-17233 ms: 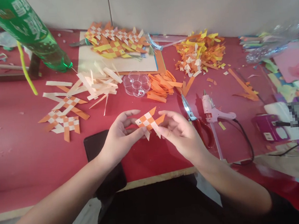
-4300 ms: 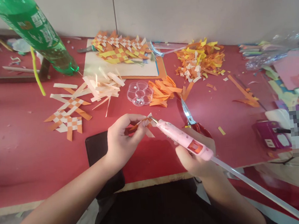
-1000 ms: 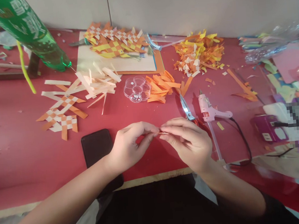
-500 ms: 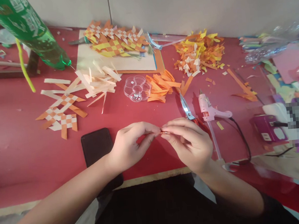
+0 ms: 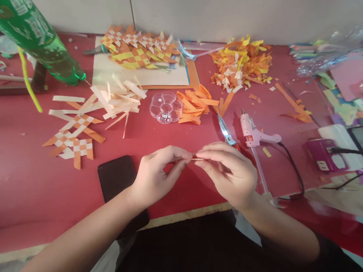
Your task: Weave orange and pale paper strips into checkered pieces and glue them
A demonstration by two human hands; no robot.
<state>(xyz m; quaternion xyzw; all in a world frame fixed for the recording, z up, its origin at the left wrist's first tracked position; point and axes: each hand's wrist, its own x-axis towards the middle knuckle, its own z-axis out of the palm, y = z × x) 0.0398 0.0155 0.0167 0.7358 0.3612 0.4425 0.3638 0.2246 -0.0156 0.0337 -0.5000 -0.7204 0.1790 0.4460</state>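
Between my two hands, above the table's front part, is a thin orange paper piece [image 5: 196,159], seen edge-on and mostly covered by fingers. My left hand [image 5: 161,171] pinches its left end between thumb and forefinger. At the other end, my right hand [image 5: 230,169] closes on it with thumb and fingers. A black phone [image 5: 117,177] lies under my left forearm. Beyond my right hand are scissors [image 5: 226,130] with red handles and a pink glue gun [image 5: 254,134]. A clear flower-shaped tray [image 5: 157,109] with small eye-like beads sits beyond my hands.
Orange strips [image 5: 194,105] and cream strips [image 5: 121,99] lie in piles. Woven paper fish [image 5: 77,128] rest at left, others [image 5: 137,51] at the back. A green bottle [image 5: 46,46] stands back left. Paper scraps [image 5: 241,63] heap back right; a purple power adapter [image 5: 324,155] sits right.
Both hands keep their pinch on the paper piece, which has shifted very slightly upward. The rest of the table is unchanged.
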